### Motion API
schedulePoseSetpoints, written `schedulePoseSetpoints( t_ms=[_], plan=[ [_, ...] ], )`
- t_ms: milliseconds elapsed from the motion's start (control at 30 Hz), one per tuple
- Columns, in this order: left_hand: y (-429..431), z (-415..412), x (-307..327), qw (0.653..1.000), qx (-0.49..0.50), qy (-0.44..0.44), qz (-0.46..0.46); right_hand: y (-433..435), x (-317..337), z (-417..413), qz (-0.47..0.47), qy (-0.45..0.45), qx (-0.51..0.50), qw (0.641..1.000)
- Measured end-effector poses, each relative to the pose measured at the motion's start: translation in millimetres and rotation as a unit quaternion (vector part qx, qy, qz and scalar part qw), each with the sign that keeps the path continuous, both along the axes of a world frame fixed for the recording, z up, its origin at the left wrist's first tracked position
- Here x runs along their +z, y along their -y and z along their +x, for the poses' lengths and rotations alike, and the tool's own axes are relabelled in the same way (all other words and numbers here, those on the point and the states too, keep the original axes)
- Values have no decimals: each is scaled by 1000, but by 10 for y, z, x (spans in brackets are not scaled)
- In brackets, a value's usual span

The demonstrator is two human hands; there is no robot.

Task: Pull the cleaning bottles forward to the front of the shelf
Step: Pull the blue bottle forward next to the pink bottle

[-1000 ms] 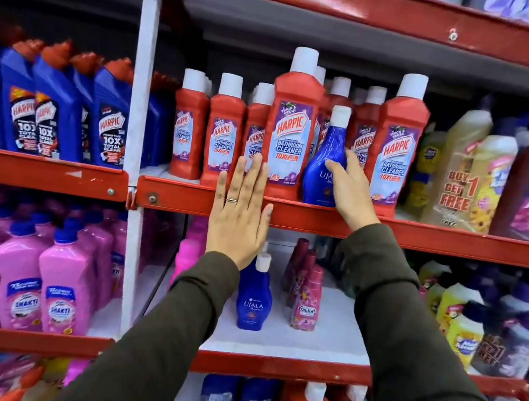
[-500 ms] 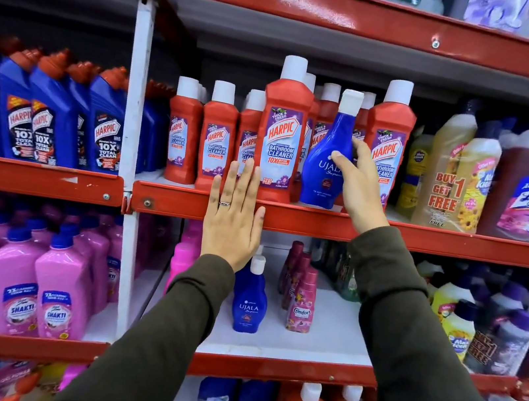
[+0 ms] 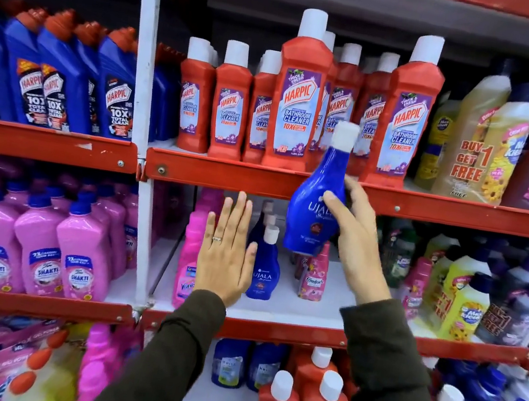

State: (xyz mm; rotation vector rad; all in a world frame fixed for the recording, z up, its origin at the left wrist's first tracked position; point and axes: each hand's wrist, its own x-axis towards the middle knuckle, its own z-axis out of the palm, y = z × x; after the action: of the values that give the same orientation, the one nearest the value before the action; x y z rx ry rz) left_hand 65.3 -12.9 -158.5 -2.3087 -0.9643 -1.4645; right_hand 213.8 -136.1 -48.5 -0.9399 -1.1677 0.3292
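Note:
My right hand [image 3: 353, 235] grips a blue Ujala bottle [image 3: 316, 205] with a white cap, held tilted in the air in front of the red shelf edge [image 3: 225, 175]. Red Harpic bathroom cleaner bottles [image 3: 297, 101] stand on the upper shelf, two tall ones at the front and several set further back. My left hand [image 3: 226, 256] is flat and open, fingers up, in front of the middle shelf. Just right of it stands another blue Ujala bottle [image 3: 264, 269], with more behind it.
Blue Harpic bottles [image 3: 50, 76] fill the upper left bay and pink Shakti bottles [image 3: 37, 247] the bay below. Yellow and brown cleaners [image 3: 494, 143] crowd the right. Small pink Comfort bottles [image 3: 313, 277] stand on the white middle shelf [image 3: 308, 311]. A white upright post [image 3: 144, 77] divides the bays.
My right hand has lifted the blue Ujala bottle off the upper shelf and brought it down and forward. My left hand has dropped from the upper shelf edge to the middle shelf level.

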Motion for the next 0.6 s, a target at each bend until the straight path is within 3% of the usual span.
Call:
schedulePoseSetpoints(
  t_ms=[333, 600],
  plan=[
    [-52, 39, -1098, 985, 43, -99, -134, -399, -1369, 32, -152, 24, -2, 988],
    [-84, 84, -1458, 971, 72, -146, -178, -728, -1752, 104, -203, 36, -3, 978]
  ],
)
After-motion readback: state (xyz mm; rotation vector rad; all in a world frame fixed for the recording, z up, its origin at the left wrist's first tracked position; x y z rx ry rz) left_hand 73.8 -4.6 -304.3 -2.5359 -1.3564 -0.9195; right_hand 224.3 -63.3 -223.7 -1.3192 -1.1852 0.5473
